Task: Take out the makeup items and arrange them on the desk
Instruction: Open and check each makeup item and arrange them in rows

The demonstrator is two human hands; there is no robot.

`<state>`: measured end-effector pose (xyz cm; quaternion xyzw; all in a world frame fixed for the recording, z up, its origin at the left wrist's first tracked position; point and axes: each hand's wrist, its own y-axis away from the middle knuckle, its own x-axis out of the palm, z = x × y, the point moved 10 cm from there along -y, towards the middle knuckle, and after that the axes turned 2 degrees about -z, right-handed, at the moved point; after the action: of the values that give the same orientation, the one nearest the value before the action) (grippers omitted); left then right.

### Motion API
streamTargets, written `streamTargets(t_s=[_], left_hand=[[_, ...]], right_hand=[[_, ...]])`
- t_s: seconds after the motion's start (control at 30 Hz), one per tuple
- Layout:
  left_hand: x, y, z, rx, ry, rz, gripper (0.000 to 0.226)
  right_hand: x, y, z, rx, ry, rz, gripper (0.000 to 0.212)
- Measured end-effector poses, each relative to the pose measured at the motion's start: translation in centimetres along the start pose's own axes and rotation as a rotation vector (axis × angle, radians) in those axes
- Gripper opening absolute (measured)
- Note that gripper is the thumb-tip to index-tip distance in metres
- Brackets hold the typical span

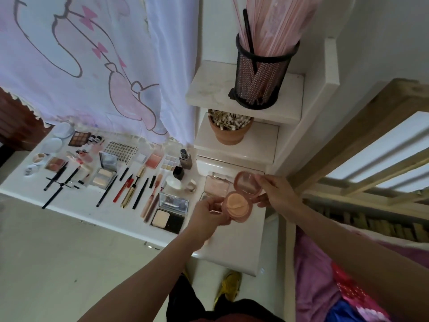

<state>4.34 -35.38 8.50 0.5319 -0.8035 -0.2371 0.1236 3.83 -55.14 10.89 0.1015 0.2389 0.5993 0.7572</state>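
A round pink compact [239, 203] is held open just above the right end of the white desk [234, 252]. Its peach puff faces up and its lid [247, 185] tilts back. My left hand [209, 216] grips the base from the left. My right hand [276, 194] holds the lid's edge from the right. Many makeup items lie in rows across the desk: an open black powder case [168, 219], pencils and mascaras [130, 189], an eyeshadow palette [79, 138], a blush pan [153, 161] and a dark foundation bottle [185, 159].
A black mesh cup of pink sticks [260, 80] stands on the upper white shelf. Below it sits a terracotta pot of cotton swabs [229, 129]. A printed curtain [92, 66] hangs behind the desk. A wooden bed frame [362, 170] is on the right.
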Motion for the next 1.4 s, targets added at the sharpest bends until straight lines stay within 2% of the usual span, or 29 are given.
streamTargets(t_s=[0.23, 0.43, 0.63, 0.93, 1.07, 1.2, 1.4], left_hand=[[4.1, -2.2, 7.9, -0.215, -0.099, -0.028, 0.025], [4.6, -5.1, 15.1, -0.337, -0.254, -0.047, 0.062], [4.3, -4.1, 11.1, -0.311, -0.411, -0.03, 0.058], [4.4, -3.8, 10.6, -0.344, -0.452, 0.037, 0.056], [3.5, -3.8, 10.4, -0.373, -0.415, 0.016, 0.049], [2.6, -3.8, 10.7, -0.388, -0.396, 0.002, 0.058], [0.9, -3.8, 9.6, -0.306, -0.474, -0.028, 0.041]], right_hand=[[0.7, -2.7, -7.9, 0.128, 0.075, 0.009, 0.015], [2.0, -5.2, -10.8, 0.178, 0.089, 0.05, 0.013], [3.3, -6.4, -11.9, 0.196, 0.096, 0.09, 0.018], [3.2, -6.8, -12.5, 0.307, 0.072, 0.094, 0.033], [3.1, -6.5, -12.7, 0.358, 0.017, 0.069, 0.03], [3.1, -5.8, -12.8, 0.385, -0.012, 0.047, 0.025], [2.7, -5.6, -12.8, 0.391, -0.008, 0.034, 0.031]])
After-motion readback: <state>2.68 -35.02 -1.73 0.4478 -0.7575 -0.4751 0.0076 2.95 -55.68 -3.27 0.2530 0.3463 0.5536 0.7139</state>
